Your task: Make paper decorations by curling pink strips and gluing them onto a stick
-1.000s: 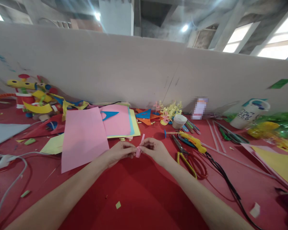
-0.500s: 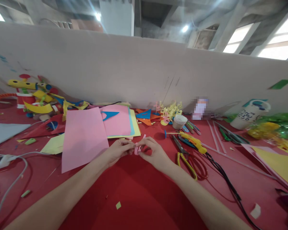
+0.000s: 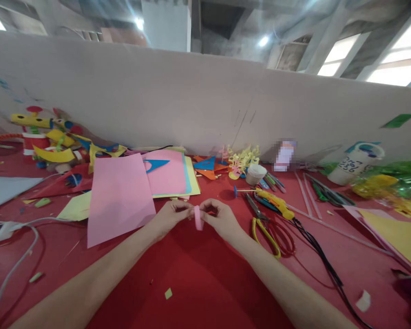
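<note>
A narrow pink paper strip (image 3: 198, 218), bent into a loop, is held between my two hands above the red table (image 3: 188, 274). My left hand (image 3: 174, 214) pinches it from the left with thumb and forefinger. From the other side, my right hand (image 3: 219, 215) grips it between thumb and fingertips. Where the fingertips meet, part of the strip is hidden. Left of my left hand lies a pink sheet (image 3: 119, 196). To the right of my right hand are scissors with red handles (image 3: 283, 235) and pliers with yellow handles (image 3: 267, 235).
A yellow glue gun (image 3: 276, 204) with a black cord lies beyond the scissors. At the back stand a small white tub (image 3: 255, 173) and yellow paper figures (image 3: 243, 161). Stacked coloured sheets (image 3: 169, 178) lie behind my left hand. A white cable (image 3: 37, 237) runs along the left.
The strip's free end, which pointed up and right, no longer sticks out. It now appears as a curled loop hanging between my fingertips. My fingers have shifted slightly around it.
</note>
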Tool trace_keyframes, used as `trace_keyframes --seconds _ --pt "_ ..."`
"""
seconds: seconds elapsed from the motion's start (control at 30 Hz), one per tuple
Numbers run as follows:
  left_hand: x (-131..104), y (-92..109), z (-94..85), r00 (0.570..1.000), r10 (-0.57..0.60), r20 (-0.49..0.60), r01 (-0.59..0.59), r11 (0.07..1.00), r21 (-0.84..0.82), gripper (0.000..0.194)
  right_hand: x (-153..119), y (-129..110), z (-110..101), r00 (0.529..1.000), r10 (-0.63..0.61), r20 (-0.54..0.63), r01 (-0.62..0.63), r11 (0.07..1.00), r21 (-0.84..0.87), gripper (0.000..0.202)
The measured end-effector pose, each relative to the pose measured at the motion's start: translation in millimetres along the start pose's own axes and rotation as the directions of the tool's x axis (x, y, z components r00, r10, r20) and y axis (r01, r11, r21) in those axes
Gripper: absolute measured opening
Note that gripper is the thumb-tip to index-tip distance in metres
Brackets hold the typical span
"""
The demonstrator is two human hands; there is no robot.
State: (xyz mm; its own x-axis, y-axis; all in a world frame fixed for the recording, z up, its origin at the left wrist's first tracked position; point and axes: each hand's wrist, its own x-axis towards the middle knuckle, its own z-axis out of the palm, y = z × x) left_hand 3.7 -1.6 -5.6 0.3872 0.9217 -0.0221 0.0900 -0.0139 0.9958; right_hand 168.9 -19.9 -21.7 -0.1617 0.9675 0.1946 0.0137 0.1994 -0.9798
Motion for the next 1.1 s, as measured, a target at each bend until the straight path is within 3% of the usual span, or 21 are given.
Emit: trace_keyframes --seconds 0.2,0.5,0.67,0.93,1.1 --pt "-4 8 1.9 0.997 0.07 0.018 -0.071 0.988 0.137 0.02 3 4 1 0.988 0.153 0.024 -0.154 0.965 0.212 0.032" --pt "-1 3 0.0 0.991 0.114 0.064 -0.128 0.943 0.306 0.021 4 5 -7 0.974 0.174 0.146 -0.204 0.95 0.234 0.027" --pt "-2 1 4.0 0.985 0.151 0.08 -0.17 0.912 0.372 0.02 5 8 -7 0.961 0.254 0.106 -0.271 0.938 0.214 0.034" --pt "-1 -1 8.5 0.992 0.124 0.013 -0.122 0.949 0.289 0.017 4 4 -6 0.978 0.203 0.047 -0.208 0.959 0.192 0.028" --pt "-2 -1 7.2 0.983 0.182 0.01 -0.171 0.906 0.387 0.014 4 2 -4 0.974 0.22 0.056 -0.227 0.956 0.188 0.029"
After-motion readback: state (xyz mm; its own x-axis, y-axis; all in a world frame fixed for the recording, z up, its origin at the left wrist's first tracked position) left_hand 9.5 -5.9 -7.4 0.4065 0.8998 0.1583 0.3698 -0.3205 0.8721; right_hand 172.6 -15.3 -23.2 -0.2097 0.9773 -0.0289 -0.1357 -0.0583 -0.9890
